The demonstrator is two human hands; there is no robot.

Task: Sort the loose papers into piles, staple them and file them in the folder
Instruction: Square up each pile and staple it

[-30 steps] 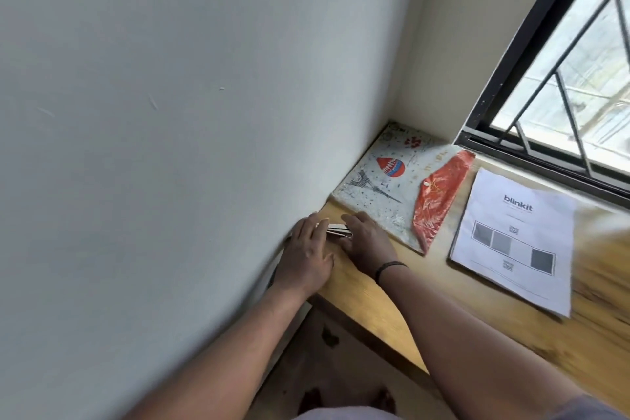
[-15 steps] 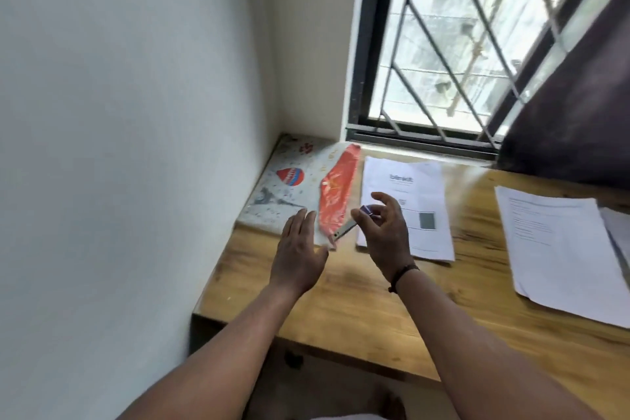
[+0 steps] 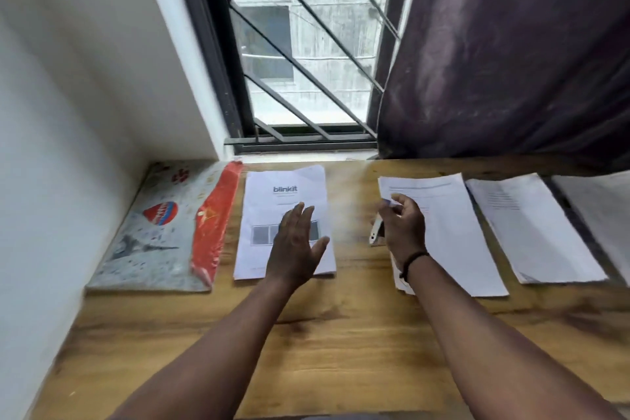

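Bare forearms, black wristband (image 3: 411, 261) (R wrist)

Daylit by window (image 3: 300, 45) (motion-blurred, edges warped)

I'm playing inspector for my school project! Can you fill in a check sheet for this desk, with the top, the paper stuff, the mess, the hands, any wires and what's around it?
Surface: wooden desk, set against a white wall and a window.
Job's things: blinkit paper pile; second paper pile to its right; third paper pile further right; patterned folder with a red flap by the wall; a small pale stapler-like tool, blurred.
Clutter: nothing seen.
Hands: left hand open, fingers straight over the blinkit pile; right hand curled round the tool, over the second pile.
Cables: nothing seen.
Surroundings: barred window, dark purple curtain hanging at the right.
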